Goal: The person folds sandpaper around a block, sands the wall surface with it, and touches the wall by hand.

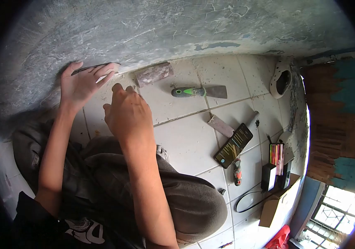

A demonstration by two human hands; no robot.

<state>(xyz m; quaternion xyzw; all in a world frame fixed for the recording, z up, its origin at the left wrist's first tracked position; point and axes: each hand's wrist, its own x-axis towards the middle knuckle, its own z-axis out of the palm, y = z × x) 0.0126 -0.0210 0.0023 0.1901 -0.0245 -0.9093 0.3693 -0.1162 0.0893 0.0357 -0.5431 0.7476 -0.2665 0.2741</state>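
at the wall's (156, 29) foot, the left hand (78, 87) spreads open; the right hand (129, 108) curls, its grip hidden, so i cannot tell if it holds anything. at its 1 o'clock lies the strip (154, 74), long axis 8 to 2. beyond, the scraper's (190, 91) blade points to 3. the dark edge (94, 67) behind the left fingers is unclear.

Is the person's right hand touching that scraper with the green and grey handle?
Apart. The head view shows bare floor tile between the right hand and the scraper.
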